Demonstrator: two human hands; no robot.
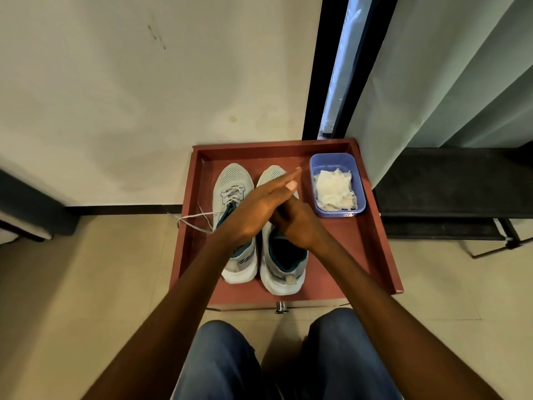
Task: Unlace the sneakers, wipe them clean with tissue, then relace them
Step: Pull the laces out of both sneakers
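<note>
Hands [277,209] pressed together over right sneaker [281,255] (holding nothing, seemingly); left fingers straight

Two sneakers [253,223] side by side in tray [372,249], tissue tub [357,183] right

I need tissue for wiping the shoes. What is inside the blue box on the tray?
The blue box holds a heap of crumpled white tissue. The heap covers most of the bottom, so anything underneath it cannot be seen.
</note>
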